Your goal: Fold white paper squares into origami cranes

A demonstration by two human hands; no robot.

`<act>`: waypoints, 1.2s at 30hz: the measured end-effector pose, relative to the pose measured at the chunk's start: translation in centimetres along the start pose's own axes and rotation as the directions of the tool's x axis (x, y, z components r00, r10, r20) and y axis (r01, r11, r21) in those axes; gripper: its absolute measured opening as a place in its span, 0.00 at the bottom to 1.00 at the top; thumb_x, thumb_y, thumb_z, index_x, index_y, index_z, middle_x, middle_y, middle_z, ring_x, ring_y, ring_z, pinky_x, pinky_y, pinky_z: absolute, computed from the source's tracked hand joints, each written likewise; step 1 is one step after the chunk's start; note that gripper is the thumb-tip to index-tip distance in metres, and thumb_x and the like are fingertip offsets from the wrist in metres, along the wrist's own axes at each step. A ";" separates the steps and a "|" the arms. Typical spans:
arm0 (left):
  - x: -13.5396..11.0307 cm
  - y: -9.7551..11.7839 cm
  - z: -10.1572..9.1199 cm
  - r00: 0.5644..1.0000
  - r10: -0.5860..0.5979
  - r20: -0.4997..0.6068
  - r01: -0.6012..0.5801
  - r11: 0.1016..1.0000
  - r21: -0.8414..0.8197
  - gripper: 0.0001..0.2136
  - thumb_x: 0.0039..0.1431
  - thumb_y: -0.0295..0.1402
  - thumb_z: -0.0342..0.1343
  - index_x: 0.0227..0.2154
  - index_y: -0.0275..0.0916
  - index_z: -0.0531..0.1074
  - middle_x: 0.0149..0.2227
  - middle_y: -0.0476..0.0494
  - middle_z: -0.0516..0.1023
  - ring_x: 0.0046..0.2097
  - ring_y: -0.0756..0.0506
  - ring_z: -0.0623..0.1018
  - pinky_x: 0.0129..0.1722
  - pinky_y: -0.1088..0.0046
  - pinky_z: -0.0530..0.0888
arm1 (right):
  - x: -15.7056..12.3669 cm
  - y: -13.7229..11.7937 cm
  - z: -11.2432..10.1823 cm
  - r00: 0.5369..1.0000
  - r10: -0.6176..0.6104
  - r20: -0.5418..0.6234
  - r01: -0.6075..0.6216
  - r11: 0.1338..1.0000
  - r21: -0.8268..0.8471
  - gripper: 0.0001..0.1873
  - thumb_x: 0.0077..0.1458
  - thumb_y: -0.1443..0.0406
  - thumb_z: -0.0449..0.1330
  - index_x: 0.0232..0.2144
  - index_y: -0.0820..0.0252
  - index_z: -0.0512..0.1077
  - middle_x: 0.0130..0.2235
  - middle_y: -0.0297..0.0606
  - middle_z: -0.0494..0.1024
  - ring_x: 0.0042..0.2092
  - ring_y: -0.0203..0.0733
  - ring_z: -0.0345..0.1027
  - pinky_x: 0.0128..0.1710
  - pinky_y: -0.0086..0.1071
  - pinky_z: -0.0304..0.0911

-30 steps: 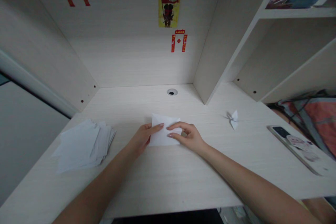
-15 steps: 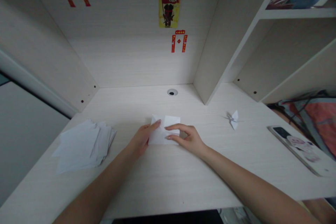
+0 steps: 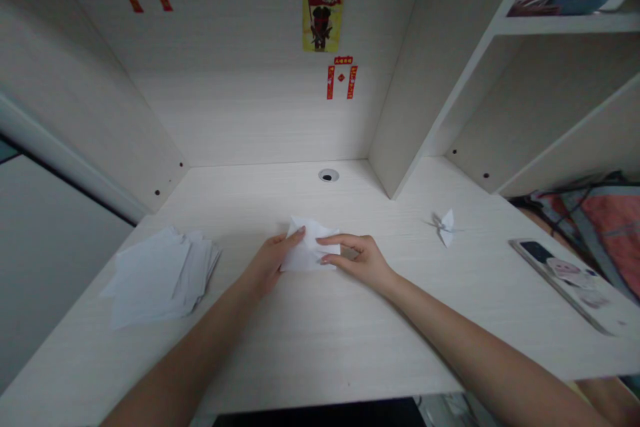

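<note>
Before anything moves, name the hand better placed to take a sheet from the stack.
Probably the left hand: the stack lies off to the left, farther from the right hand. Both hands are on the paper, though, so the left would have to let go first.

"一飞冲天" on yellow poster (image 3: 324, 8), red strips (image 3: 331, 83) illegible

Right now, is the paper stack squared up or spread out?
Loosely spread: in the paper stack, sheets overlap unevenly, their edges jutting out.
</note>
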State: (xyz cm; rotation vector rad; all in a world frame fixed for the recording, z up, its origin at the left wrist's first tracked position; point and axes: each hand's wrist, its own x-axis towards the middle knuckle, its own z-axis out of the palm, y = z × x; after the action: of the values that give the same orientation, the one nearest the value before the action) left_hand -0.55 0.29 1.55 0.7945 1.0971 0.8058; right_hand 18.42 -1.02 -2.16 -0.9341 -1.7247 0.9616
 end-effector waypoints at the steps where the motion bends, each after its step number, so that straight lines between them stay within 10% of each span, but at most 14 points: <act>1: 0.1 -0.1 -0.1 1.000 0.001 0.017 -0.001 1.000 -0.007 0.19 0.44 0.44 0.61 0.33 0.32 0.77 0.26 0.40 0.79 0.26 0.46 0.75 0.29 0.72 0.70 | 0.0 -0.1 0.0 1.000 -0.006 -0.003 0.006 1.000 -0.002 0.16 0.46 0.60 0.64 0.40 0.52 0.75 0.39 0.36 0.79 0.35 0.39 0.73 0.34 0.30 0.69; 14: 0.6 -0.7 -0.5 0.992 0.028 0.124 -0.020 0.998 -0.060 0.20 0.47 0.41 0.61 0.38 0.30 0.75 0.36 0.36 0.79 0.37 0.43 0.76 0.37 0.71 0.70 | 0.5 -0.5 0.2 0.979 -0.110 -0.172 0.086 0.986 -0.141 0.11 0.45 0.59 0.65 0.34 0.50 0.77 0.28 0.34 0.66 0.32 0.38 0.61 0.33 0.33 0.60; 21: 0.7 -1.0 -0.4 0.989 0.013 0.149 -0.012 1.000 -0.013 0.18 0.45 0.42 0.62 0.34 0.31 0.76 0.35 0.38 0.78 0.37 0.44 0.76 0.38 0.72 0.70 | 0.5 -0.7 0.1 0.960 -0.159 -0.231 0.099 0.963 -0.251 0.04 0.42 0.61 0.67 0.26 0.48 0.78 0.38 0.37 0.67 0.46 0.46 0.59 0.48 0.44 0.55; 27: 0.6 -1.0 -0.3 0.981 0.045 0.191 -0.041 0.999 -0.025 0.15 0.46 0.41 0.61 0.31 0.33 0.76 0.30 0.43 0.78 0.32 0.47 0.74 0.34 0.73 0.69 | 0.5 -0.4 0.4 0.987 -0.078 -0.138 0.077 0.997 -0.015 0.04 0.43 0.62 0.67 0.26 0.49 0.77 0.51 0.36 0.69 0.54 0.47 0.59 0.55 0.46 0.51; 36: 0.4 -1.1 0.1 0.974 0.061 0.220 -0.064 0.998 0.009 0.15 0.47 0.40 0.61 0.35 0.33 0.76 0.32 0.42 0.78 0.33 0.47 0.74 0.34 0.74 0.67 | 0.5 0.2 1.0 0.990 0.014 -0.140 0.016 0.978 0.210 0.06 0.40 0.62 0.68 0.26 0.52 0.77 0.36 0.37 0.77 0.40 0.42 0.70 0.45 0.37 0.63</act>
State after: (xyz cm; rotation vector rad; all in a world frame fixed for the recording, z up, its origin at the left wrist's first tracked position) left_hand -0.20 0.06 0.49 0.9122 0.8859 0.7431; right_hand 17.36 -0.72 -2.40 -0.8408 -1.4734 1.0310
